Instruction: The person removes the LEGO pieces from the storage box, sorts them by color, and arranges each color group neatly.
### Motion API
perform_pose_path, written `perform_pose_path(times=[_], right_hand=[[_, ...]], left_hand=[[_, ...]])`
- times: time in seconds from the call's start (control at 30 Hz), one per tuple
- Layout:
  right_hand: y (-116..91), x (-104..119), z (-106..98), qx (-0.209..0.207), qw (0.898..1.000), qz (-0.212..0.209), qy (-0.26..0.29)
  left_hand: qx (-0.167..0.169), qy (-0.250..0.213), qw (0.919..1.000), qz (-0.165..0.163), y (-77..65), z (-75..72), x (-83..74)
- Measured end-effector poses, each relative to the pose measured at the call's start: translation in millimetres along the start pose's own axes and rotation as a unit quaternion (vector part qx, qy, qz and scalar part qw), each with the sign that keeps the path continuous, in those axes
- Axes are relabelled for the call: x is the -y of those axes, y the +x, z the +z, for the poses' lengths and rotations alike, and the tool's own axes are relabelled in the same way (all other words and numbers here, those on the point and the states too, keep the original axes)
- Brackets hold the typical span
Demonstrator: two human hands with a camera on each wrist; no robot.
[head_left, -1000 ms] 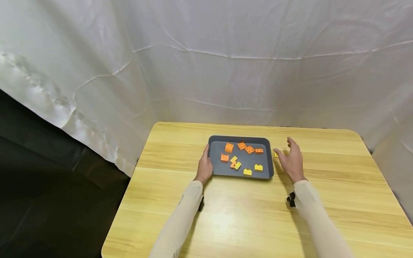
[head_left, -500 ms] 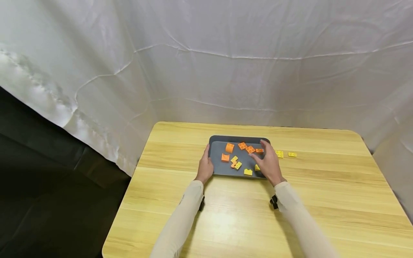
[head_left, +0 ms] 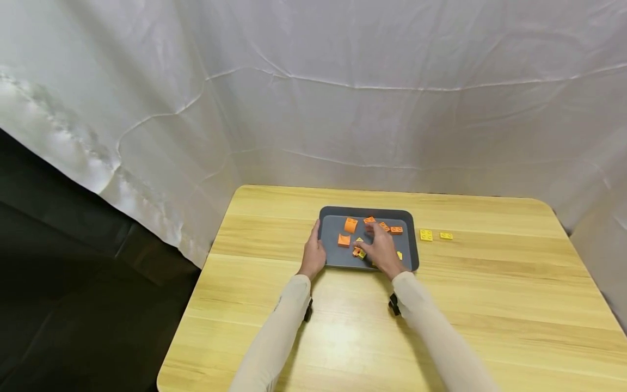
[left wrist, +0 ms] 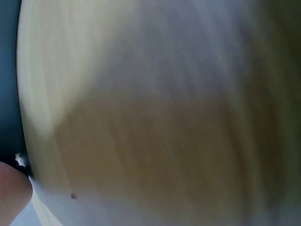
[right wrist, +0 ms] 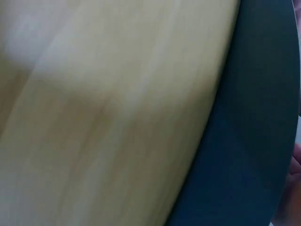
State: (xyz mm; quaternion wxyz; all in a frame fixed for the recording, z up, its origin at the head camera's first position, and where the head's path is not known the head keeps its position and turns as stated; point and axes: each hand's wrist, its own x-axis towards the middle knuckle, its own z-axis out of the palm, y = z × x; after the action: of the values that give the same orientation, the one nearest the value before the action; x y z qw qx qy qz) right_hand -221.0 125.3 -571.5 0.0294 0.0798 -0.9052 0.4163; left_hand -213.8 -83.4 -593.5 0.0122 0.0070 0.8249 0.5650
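A dark grey tray [head_left: 413, 239] holds several orange and yellow toy building bricks. My left hand [head_left: 312, 253] rests along the tray's left side, fingers straight against the rim. My right hand [head_left: 383, 250] is over the tray, thumb and index finger spread apart above the small yellow-and-orange cluster of bricks [head_left: 356, 252]. No brick shows between them. An orange curved brick [head_left: 350, 225] and another orange brick [head_left: 344, 240] lie left of the right hand. An orange brick [head_left: 397, 230] lies at the right. The right hand partly hides the yellow bricks near the front.
Two yellow bricks, a square one [head_left: 426, 235] and a narrow one [head_left: 446, 236], lie on the wooden table [head_left: 490, 283] right of the tray. A pale curtain [head_left: 372, 125] hangs behind the table. Both wrist views show mostly blurred wood and the tray's side [right wrist: 244, 141].
My right hand has moved left from beside the yellow bricks outside the tray to above the bricks inside it. The two yellow bricks on the table are now uncovered. My left hand stays.
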Motion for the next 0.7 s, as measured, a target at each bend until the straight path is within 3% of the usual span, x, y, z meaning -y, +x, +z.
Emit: perform_pose_path(times=[0.2,0.47,0.7], right_hand=[[0,0,12,0.002,1.0,0.0,-0.02],[0,8,14,0.007,0.999,0.034,-0.027],[-2,11,16,0.001,0.999,0.024,-0.034]], left_hand=[[0.004,0.001,1.0,-0.004,-0.7,1.0,-1.0],[0.009,0.002,0.9999,-0.005,-2.0,3.2,-1.5],[0.008,0.008,0.9999,-0.003,-2.4,3.0,1.5]])
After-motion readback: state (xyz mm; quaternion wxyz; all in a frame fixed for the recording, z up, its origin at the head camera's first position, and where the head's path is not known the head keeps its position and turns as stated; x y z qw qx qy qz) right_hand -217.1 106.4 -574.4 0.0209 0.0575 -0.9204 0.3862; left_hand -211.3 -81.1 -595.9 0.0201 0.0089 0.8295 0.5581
